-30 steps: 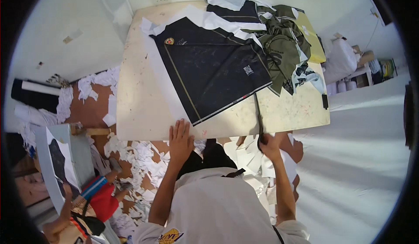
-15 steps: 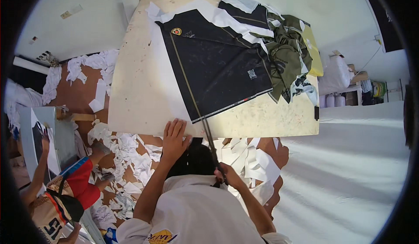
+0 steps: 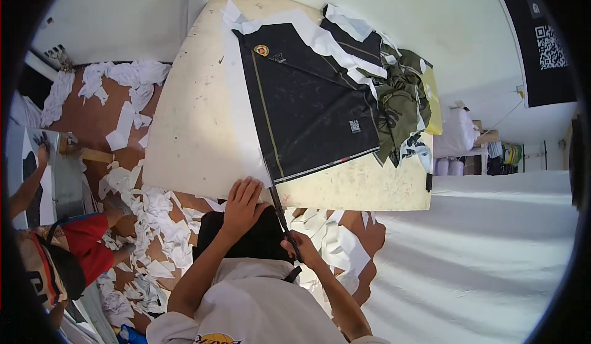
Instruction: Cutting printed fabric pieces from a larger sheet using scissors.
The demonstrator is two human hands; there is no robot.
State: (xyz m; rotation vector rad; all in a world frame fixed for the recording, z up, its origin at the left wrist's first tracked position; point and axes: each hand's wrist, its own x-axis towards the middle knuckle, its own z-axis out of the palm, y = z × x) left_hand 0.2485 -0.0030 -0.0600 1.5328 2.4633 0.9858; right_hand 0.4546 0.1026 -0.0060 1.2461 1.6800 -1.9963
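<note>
A black printed fabric panel [image 3: 314, 104], with a round badge, thin gold lines and a square code, lies flat on the pale tabletop [image 3: 184, 128]. White fabric margin [image 3: 239, 98] borders its left side and top. My left hand [image 3: 242, 207] lies palm down, fingers stretched, on the white margin at the table's near edge. In my right hand [image 3: 303, 247] are long dark scissors [image 3: 279, 212], held by the handles. Their blades point away from me and meet the cloth along the panel's lower left corner. How far the blades are apart is too fine to make out.
Olive and black fabric pieces [image 3: 400, 98] are heaped at the table's right, beside a yellow item [image 3: 433, 107]. White scraps [image 3: 163, 221] litter the brown floor. At left, a person in red shorts [image 3: 89, 242] works at another table. White sheeting [image 3: 480, 239] spreads on the right.
The scissors have shifted from the panel's bottom edge to its left edge, where the black meets the white margin. My left hand stays flat by the corner. The whole view has tilted slightly.
</note>
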